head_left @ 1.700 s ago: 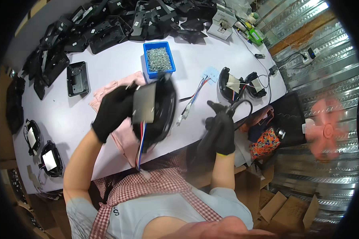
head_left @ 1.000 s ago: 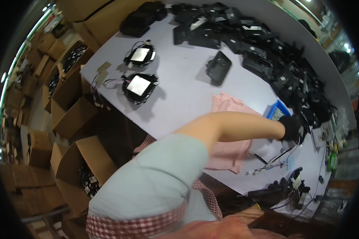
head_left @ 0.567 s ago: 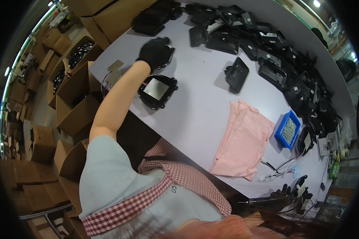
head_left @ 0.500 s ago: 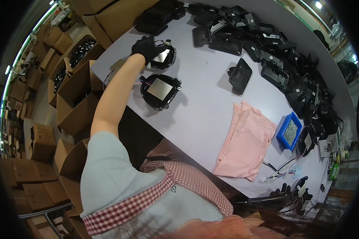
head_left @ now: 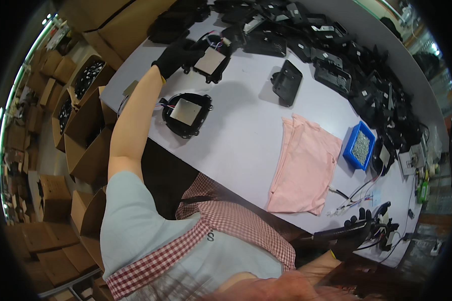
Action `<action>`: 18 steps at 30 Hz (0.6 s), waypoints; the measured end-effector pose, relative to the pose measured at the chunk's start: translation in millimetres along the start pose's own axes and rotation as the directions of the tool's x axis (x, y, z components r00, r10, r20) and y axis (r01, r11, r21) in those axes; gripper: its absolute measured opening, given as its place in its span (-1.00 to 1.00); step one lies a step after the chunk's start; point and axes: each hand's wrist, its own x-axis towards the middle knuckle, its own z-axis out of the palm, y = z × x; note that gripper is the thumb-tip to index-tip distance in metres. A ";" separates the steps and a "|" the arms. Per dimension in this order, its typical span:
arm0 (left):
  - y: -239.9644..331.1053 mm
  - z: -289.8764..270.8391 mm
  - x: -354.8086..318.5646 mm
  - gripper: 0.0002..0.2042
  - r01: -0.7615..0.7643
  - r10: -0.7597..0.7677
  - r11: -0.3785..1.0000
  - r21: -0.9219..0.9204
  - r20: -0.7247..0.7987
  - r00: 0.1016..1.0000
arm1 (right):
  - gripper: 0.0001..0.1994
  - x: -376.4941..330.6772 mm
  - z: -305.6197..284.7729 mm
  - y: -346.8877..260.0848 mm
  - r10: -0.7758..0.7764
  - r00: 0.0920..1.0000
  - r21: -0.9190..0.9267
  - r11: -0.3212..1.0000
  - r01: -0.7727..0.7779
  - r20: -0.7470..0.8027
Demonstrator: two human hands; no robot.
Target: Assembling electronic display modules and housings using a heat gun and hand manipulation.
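Note:
My left hand (head_left: pixel 176 59), in a black glove, grips the left edge of a rounded black housing (head_left: pixel 221 70) with a square silver plate (head_left: pixel 209 61) and thin coloured wires. The housing sits at the far left of the table. Nearer to me lies a second housing of the same kind (head_left: pixel 195 128), wires trailing from its left side. At the lower right my gloved right hand (head_left: pixel 354 238) is closed round a long black tool (head_left: pixel 336 231); its exact kind is unclear and the palm is hidden. A black bracket-like part with cables (head_left: pixel 385 228) is beside it.
Black plastic shells (head_left: pixel 331 55) heap along the far and right edges. A single black cover (head_left: pixel 287 83) stands mid-table. Nearer are a folded pink cloth (head_left: pixel 304 168), a blue tray of small metal pieces (head_left: pixel 350 155) and loose wires (head_left: pixel 354 200). Cardboard boxes (head_left: pixel 88 145) crowd the left.
The far housing has shifted right and turned, with my left hand now at its left edge. My right forearm has come into view at the lower right. The whole view has shifted slightly.

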 end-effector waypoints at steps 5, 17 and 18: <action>111.9 90.1 -8.5 -0.69 -0.151 0.150 0.988 -0.030 0.403 0.903 | -0.54 -5.4 -4.8 5.6 -0.116 0.993 0.018 0.993 0.115 0.034; 139.2 310.6 -23.6 -0.76 -0.705 0.262 0.709 0.020 0.921 0.289 | -0.54 -32.5 86.2 -1.6 0.282 0.847 0.005 0.948 -0.319 0.450; 138.5 316.5 -26.2 -0.75 -0.861 0.453 0.508 0.026 0.842 0.293 | -0.54 -33.5 88.1 -1.8 0.289 0.853 -0.017 0.950 -0.313 0.435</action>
